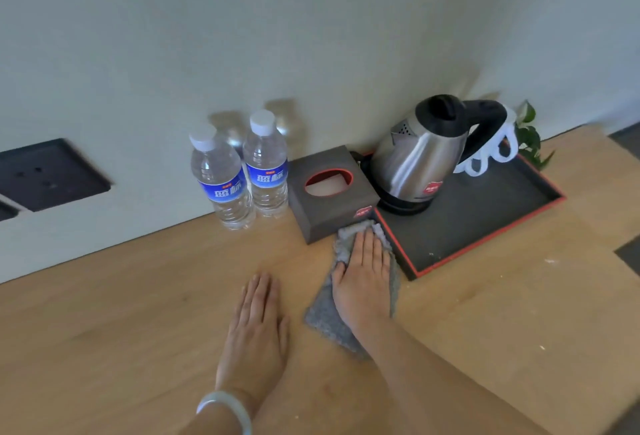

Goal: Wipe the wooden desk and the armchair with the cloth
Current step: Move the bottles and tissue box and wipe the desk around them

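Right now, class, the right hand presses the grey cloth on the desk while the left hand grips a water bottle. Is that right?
No. The head view shows the left hand resting flat on the desk, gripping nothing; the right hand does press the grey cloth there.

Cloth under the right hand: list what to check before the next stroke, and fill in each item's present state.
1. Press: the right hand lies flat on the cloth. Ok.
2. Spread: the cloth lies on the desk, but its far end is bunched up. Not ok.
3. Way ahead: the cloth's far end meets the tissue box and a corner of the tray. Not ok.
4. Other hand: the left hand rests flat on the desk, beside the cloth and apart from it. Ok.
5. Upset risk: the kettle stands upright on the tray. Ok.
6. The armchair: not in view. Cannot tell.
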{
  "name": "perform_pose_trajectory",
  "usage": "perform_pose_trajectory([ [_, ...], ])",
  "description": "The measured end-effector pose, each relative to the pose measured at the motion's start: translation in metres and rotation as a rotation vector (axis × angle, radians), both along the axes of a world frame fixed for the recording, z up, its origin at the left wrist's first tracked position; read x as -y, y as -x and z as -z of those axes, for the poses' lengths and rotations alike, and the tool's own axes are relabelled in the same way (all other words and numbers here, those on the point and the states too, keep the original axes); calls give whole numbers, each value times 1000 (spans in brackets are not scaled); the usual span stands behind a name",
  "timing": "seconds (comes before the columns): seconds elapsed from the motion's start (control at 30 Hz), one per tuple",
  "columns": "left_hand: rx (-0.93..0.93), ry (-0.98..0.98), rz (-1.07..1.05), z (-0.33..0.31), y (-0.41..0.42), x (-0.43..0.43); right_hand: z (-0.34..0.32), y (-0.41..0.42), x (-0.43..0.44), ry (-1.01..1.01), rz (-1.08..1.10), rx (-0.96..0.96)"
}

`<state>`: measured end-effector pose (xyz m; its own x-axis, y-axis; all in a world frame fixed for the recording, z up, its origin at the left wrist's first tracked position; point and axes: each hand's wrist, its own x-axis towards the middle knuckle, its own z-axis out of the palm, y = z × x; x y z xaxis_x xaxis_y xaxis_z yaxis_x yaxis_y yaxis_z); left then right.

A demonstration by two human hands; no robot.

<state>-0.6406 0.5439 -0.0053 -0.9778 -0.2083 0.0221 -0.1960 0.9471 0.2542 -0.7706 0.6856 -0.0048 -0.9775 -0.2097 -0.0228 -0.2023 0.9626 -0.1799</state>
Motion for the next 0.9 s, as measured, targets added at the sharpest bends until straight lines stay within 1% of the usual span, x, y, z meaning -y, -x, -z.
perform_pose_trajectory([
  [0.07,15,15,-8,2,2,-1,2,7,3,36,24,18],
  [0.13,27,27,-21,2,2,-2,4,-16,-10,40,0,15],
  [0.23,27,30,-31,1,2,-3,7,-66,-69,1,-73,13],
  [0.27,30,30,-34,0,2,-4,8,-72,-97,-32,-62,2],
  [0.37,37,30,-34,0,3,-4,4,-61,-146,-72,145,-12],
  [0.43,33,39,-39,0,3,-5,1,-57,-129,-80,276,20],
  [0.47,32,45,-43,-1,3,-5,-2,-60,-109,-75,279,46],
  [0.53,37,51,-46,-2,2,-7,0,-79,-62,-57,141,81],
  [0.6,49,55,-47,-2,2,-7,5,-103,-28,8,-85,62],
  [0.67,58,63,-46,-3,1,-8,6,-102,-27,74,-307,56],
  [0.73,49,51,-43,-3,1,-7,5,-78,-53,69,-472,26],
  [0.77,43,44,-43,-2,0,-6,5,-63,-70,50,-512,16],
  [0.8,40,43,-44,-1,0,-6,5,-47,-85,35,-500,9],
  [0.9,46,51,-49,1,1,-6,5,-31,-97,55,-304,54],
])
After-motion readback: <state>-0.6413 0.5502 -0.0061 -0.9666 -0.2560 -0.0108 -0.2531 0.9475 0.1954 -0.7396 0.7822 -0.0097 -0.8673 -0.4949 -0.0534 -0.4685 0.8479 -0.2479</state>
